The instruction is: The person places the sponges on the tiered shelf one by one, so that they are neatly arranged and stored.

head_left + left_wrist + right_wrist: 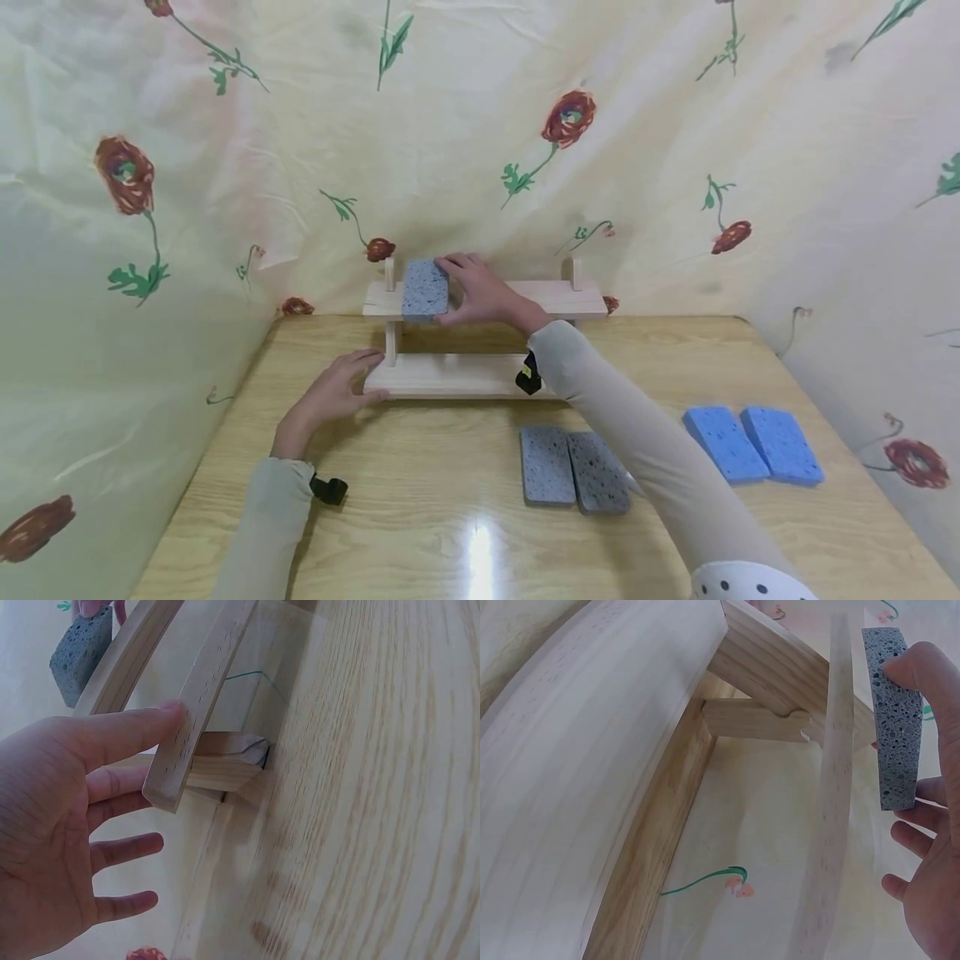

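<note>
Floral cloth backdrop, wood-grain table. Left hand half-open, thumb and fingers gripping smooth pinewood rack at lower left end. Pitted pale-grey block over upper shelf, contact unclear; right hand pinches it. Seemingly placing step; next calls for level lowering, release. Rightward: darker grey pair, blue pair.

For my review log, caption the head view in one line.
Right hand holds a gray sponge at the upper shelf; left hand grips the lower shelf.

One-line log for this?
left grip: holds pale wooden two-tier rack, lower left end | right grip: holds gray rectangular sponge at upper shelf
</note>
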Demonstrator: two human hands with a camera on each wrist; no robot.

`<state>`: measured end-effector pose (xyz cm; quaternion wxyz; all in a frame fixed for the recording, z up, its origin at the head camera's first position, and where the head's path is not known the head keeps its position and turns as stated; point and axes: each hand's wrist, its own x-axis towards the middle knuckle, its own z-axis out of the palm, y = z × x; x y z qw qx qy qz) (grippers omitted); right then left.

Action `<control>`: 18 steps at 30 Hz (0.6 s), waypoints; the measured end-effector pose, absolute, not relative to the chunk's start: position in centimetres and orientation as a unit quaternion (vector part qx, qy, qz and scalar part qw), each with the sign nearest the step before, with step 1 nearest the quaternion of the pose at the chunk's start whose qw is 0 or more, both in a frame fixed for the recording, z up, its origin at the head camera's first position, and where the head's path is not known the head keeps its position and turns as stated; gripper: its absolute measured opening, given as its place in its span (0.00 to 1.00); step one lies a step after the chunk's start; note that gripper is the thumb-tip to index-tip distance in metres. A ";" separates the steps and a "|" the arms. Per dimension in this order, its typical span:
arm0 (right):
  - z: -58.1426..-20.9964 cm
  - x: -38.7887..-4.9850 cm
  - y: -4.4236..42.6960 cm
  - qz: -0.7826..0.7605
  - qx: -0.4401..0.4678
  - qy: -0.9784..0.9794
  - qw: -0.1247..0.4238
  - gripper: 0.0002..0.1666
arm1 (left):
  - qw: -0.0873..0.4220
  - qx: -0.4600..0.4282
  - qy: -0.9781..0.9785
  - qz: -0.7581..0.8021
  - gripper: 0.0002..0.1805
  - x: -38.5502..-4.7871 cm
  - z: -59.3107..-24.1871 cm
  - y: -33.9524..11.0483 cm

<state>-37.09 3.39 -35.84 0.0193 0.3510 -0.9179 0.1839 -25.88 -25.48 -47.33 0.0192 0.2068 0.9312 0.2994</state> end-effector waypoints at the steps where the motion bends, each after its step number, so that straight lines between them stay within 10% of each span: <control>1: -35.9 -37.1 3.3 0.181 0.352 -0.918 0.021 0.64 | 0.021 0.205 0.931 0.300 0.40 -25.9 -47.4 -25.5; 18: -36.2 -37.6 2.7 0.171 0.348 -0.922 0.013 0.63 | 0.020 0.205 0.929 0.306 0.40 -25.5 -47.4 -25.6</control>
